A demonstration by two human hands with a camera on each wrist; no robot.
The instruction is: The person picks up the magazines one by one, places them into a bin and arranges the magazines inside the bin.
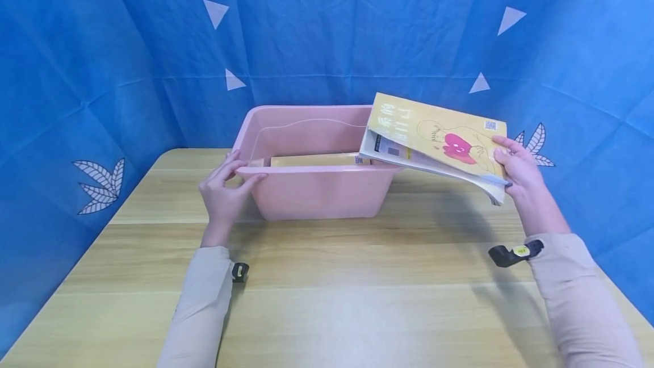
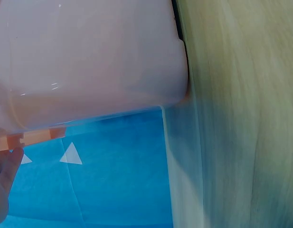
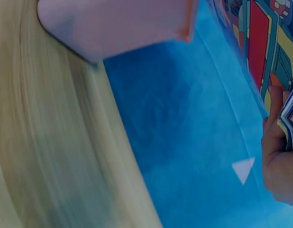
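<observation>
A pink plastic storage bin stands on the table. At its near left corner my left hand grips the rim, thumb on the front side and fingers over the left edge. My right hand holds a yellow-covered magazine by its right end, thumb on top. The magazine tilts down to the left over the bin's right rim, its pages sagging below the cover. In the right wrist view its colourful underside shows above the fingers. Inside the bin lies another yellow book, mostly hidden behind the front wall.
The wooden table carries the bin near its back edge. A blue curtain with white triangles and leaves hangs behind and at both sides. Each wrist wears a small black camera, such as the right camera.
</observation>
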